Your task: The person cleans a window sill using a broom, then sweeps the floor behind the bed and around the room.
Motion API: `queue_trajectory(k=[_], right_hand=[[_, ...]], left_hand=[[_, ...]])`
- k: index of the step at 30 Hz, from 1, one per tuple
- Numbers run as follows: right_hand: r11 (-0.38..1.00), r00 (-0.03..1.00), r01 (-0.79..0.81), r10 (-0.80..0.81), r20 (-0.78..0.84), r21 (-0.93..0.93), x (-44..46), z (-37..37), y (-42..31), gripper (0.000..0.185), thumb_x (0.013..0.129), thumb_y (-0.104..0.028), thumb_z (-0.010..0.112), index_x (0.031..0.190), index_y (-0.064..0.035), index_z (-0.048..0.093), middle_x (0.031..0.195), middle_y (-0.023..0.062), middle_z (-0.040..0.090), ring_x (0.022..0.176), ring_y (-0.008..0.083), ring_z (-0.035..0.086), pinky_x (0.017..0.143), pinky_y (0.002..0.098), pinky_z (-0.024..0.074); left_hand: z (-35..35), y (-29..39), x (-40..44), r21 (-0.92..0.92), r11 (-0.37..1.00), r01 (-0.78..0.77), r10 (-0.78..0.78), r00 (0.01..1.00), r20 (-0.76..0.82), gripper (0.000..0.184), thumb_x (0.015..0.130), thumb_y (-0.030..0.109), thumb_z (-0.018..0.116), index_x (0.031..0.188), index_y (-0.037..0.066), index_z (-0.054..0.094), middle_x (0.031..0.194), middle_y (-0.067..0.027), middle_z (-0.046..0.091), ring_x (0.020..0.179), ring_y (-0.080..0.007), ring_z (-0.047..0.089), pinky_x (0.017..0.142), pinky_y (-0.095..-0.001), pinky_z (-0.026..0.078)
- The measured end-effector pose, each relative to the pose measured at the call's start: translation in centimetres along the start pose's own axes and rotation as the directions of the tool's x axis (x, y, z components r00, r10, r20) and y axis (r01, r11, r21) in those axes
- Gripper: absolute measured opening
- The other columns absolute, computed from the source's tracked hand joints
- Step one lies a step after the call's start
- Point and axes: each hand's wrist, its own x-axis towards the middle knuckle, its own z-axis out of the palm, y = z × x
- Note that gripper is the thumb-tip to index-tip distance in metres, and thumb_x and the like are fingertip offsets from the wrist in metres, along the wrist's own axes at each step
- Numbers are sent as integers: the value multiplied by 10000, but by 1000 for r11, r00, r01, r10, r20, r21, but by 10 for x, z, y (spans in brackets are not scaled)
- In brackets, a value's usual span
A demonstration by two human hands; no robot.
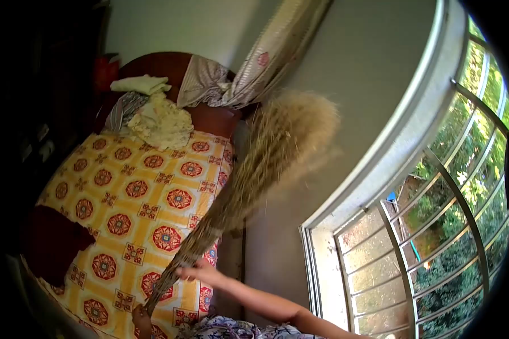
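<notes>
A long grass broom (226,195) slants up to the right across the view, its feathery head blurred near the wall. My left hand (142,321) is closed around the lower end of its bundled stalks, low in the view. Higher up the bundle, my right hand (202,274) reaches in from the right with bent, slightly spread fingers. Its fingertips touch the right edge of the stalks and do not wrap round them. Under the broom lies a bed with a yellow and red patterned sheet (119,195).
A dark red cloth (56,243) lies on the bed's left side. Crumpled yellowish fabric (161,121) and a pillow (140,85) are by the wooden headboard (158,65). A gathered curtain (271,48) hangs beside the wall. On the right is a barred window (421,243).
</notes>
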Motion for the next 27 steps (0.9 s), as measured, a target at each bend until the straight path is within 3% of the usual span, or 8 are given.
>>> queue_trajectory(k=[2, 5, 7, 14, 16, 19, 23, 27], right_hand=[[991, 996, -70, 76, -53, 112, 31, -41, 13, 343, 751, -329, 606, 922, -37, 553, 716, 42, 572, 594, 101, 545, 526, 222, 450], [968, 961, -72, 131, -244, 239, 70, -110, 19, 342, 760, -377, 579, 861, -52, 550, 653, 33, 541, 503, 107, 500, 451, 213, 426], [943, 913, -106, 218, -344, 316, 88, -149, 26, 354, 762, -432, 548, 831, -85, 547, 640, 9, 483, 501, 96, 461, 433, 220, 387], [768, 907, -73, 316, -278, 637, 120, -184, 156, 463, 730, -491, 564, 1020, -137, 489, 779, -9, 501, 671, 108, 458, 581, 278, 383], [564, 855, -323, 518, -21, 760, 109, -161, 169, 434, 752, -474, 540, 1015, -129, 515, 897, 31, 579, 857, 191, 534, 761, 349, 408], [623, 711, -187, 620, -333, 759, 115, -140, 168, 255, 729, -234, 615, 859, -20, 567, 712, 126, 586, 622, 225, 563, 540, 335, 450], [625, 651, -417, 712, -263, 660, 161, -202, 170, 246, 709, -102, 582, 876, 59, 500, 762, 120, 543, 648, 217, 532, 534, 376, 428], [711, 537, -519, 703, -466, 475, 236, -295, 187, 339, 715, -71, 533, 1000, 96, 458, 799, 168, 547, 620, 228, 547, 526, 343, 432]], left_hand=[[-34, 78, -21, -287, 909, 302, -181, 906, 382, 207, 852, 158, 445, 949, 9, 552, 762, -106, 537, 652, -207, 507, 617, -347, 416], [10, 88, -11, -598, 792, 123, 115, 932, 344, 159, 822, 109, 475, 753, -18, 540, 553, -63, 433, 471, -140, 366, 483, -275, 328], [0, 130, -1, -550, 806, -218, 393, 892, 222, 179, 808, 119, 496, 708, -26, 519, 524, -62, 402, 456, -135, 355, 458, -278, 311], [10, 271, 20, -355, 904, -237, 349, 889, 295, 177, 787, 178, 513, 747, 10, 554, 576, -156, 522, 505, -265, 508, 487, -356, 380], [56, 281, 30, -269, 917, -296, 366, 892, 265, 174, 782, 183, 505, 815, 21, 561, 652, -174, 559, 603, -314, 553, 540, -390, 408], [94, 319, 44, -151, 931, -333, 365, 850, 380, 184, 785, 183, 483, 856, 28, 553, 710, -180, 569, 674, -337, 557, 583, -402, 418], [148, 357, 75, -155, 926, -345, 378, 844, 380, 227, 821, 210, 480, 846, -1, 561, 686, -190, 559, 612, -301, 555, 533, -372, 407], [192, 399, 136, -292, 956, -21, 241, 623, 745, 375, 835, 359, 464, 936, 2, 519, 672, -86, 577, 590, -154, 544, 509, -303, 414]])
